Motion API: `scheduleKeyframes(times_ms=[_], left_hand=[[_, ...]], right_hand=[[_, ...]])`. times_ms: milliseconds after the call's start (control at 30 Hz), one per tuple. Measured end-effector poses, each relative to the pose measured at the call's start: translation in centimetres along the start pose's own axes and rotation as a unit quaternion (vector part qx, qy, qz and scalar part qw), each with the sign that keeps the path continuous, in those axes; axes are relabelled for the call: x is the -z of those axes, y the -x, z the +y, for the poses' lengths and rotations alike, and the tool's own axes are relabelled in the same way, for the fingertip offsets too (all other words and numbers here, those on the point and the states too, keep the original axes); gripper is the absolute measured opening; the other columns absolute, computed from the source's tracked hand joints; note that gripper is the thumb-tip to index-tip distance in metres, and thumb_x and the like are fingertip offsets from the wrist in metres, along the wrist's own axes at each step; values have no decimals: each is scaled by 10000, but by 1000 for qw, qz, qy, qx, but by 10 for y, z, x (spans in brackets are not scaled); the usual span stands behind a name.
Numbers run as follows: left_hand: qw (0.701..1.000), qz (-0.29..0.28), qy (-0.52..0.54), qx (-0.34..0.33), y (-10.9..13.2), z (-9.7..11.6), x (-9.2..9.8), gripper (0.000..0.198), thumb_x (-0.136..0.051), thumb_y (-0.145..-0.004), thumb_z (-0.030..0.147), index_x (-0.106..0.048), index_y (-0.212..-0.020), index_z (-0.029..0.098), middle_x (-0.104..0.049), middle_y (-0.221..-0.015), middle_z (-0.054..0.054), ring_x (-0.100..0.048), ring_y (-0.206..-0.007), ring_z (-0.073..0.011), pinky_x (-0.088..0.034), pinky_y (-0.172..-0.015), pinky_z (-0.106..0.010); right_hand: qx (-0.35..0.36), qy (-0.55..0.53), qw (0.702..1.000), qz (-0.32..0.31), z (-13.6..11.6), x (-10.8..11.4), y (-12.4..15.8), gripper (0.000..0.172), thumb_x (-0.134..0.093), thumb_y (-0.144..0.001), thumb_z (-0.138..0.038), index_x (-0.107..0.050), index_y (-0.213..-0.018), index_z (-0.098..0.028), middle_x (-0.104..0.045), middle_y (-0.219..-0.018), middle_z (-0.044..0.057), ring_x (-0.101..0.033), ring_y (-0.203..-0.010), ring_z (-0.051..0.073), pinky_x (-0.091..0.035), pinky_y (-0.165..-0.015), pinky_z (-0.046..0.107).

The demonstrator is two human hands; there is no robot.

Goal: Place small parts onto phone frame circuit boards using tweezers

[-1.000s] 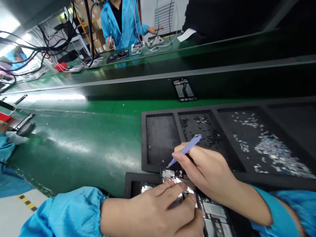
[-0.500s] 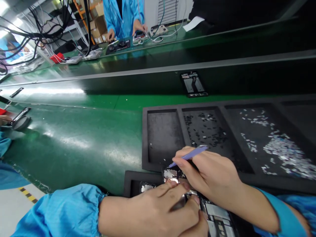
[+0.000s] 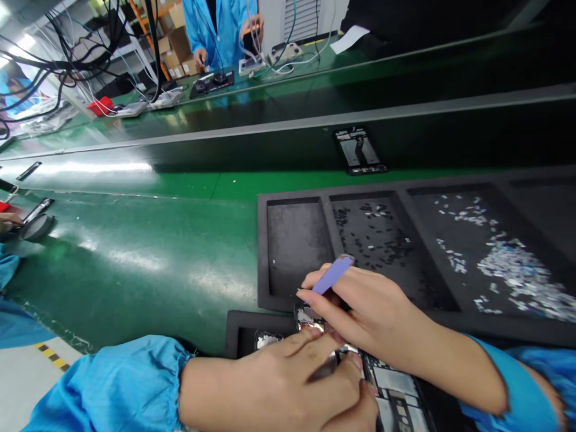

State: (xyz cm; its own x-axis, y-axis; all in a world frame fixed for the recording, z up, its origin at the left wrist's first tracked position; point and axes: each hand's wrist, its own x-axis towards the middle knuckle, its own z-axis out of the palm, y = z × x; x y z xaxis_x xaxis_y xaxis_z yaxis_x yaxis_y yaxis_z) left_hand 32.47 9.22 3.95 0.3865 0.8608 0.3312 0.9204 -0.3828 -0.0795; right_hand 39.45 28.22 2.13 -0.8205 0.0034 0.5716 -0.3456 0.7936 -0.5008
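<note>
My left hand (image 3: 292, 378) lies across an opened phone (image 3: 398, 393), its curled fingers holding the phone down. Between the thumb and fingers of my right hand (image 3: 373, 306) is a slim purple tool, which looks like tweezers (image 3: 333, 275). The tool slants down toward the phone's top end, and my fingers hide its tip. Silvery and dark inner parts show on both sides of my left hand. Beside that hand, part of another opened phone (image 3: 267, 339) rests in a black foam tray (image 3: 233, 333).
A black divided tray (image 3: 262, 252) holds small dark pieces (image 3: 382, 240) and a heap of small pale pieces (image 3: 517, 270). Another phone housing (image 3: 360, 150) lies beyond it. Across the bench stands a person in blue (image 3: 229, 36); another person's hand (image 3: 9, 221) is far left.
My right hand has shifted slightly left, and the purple tool has turned to stand steeper. My left hand stays on the phone. The person opposite has raised a dark device.
</note>
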Motion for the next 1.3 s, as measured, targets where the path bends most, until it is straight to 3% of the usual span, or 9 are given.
scheduleKeyframes(times_ms=[100, 233, 500, 967, 1167, 1300], left_hand=[[1000, -5, -2, -3, 0, -1, 1, 416, -579, -1020, 452, -717, -1265, 145, -706, -1196, -86, -678, -1130, -298, -534, -1076, -421], [1000, -6, -14, -8, 0, -3, 3, 411, -594, -1007, 440, -718, -1274, 153, -706, -1225, -88, -671, -1171, -318, -527, -1085, -424], [1000, -5, 0, -8, 1, -3, 2, 391, -569, -1020, 418, -716, -1276, 161, -709, -1221, -77, -683, -1129, -283, -536, -1074, -409], [999, 36, 8, 15, 0, -2, -1, 346, -528, -1018, 375, -766, -1176, 180, -740, -1154, -59, -702, -1060, -273, -570, -1018, -387], [1000, 1, 14, 8, 1, -2, 0, 365, -506, -1029, 349, -728, -1253, 165, -709, -1217, -84, -661, -1159, -310, -558, -1032, -405], [1000, 3, 9, 8, 0, -4, 1, 366, -453, -1029, 279, -748, -1227, 192, -720, -1186, -76, -677, -1119, -298, -581, -986, -384]], right_hand=[[-50, -19, 998, 25, 1, 2, 0, 116, -537, -1048, -246, -636, -1007, -202, -766, -888, 37, -746, -763, 177, -609, -676, 274], [-104, -32, 992, 59, 2, 6, -2, 89, -568, -1020, -219, -628, -955, -214, -742, -836, 14, -715, -687, 154, -612, -653, 246], [-33, -57, 998, 13, -1, 6, -1, 138, -546, -1022, -173, -628, -914, -198, -733, -788, 7, -718, -659, 131, -606, -633, 215], [-41, -65, 997, 11, 0, 5, 1, 118, -565, -992, -151, -637, -921, -212, -729, -777, -17, -707, -638, 121, -587, -627, 207], [-147, -42, 988, 22, 6, -1, -3, 112, -650, -971, -237, -753, -941, -205, -808, -924, 20, -777, -809, 185, -642, -729, 270], [-199, -64, 978, -4, 10, -6, -5, 156, -682, -946, -311, -816, -935, -233, -825, -963, -5, -801, -843, 215, -665, -692, 285]])
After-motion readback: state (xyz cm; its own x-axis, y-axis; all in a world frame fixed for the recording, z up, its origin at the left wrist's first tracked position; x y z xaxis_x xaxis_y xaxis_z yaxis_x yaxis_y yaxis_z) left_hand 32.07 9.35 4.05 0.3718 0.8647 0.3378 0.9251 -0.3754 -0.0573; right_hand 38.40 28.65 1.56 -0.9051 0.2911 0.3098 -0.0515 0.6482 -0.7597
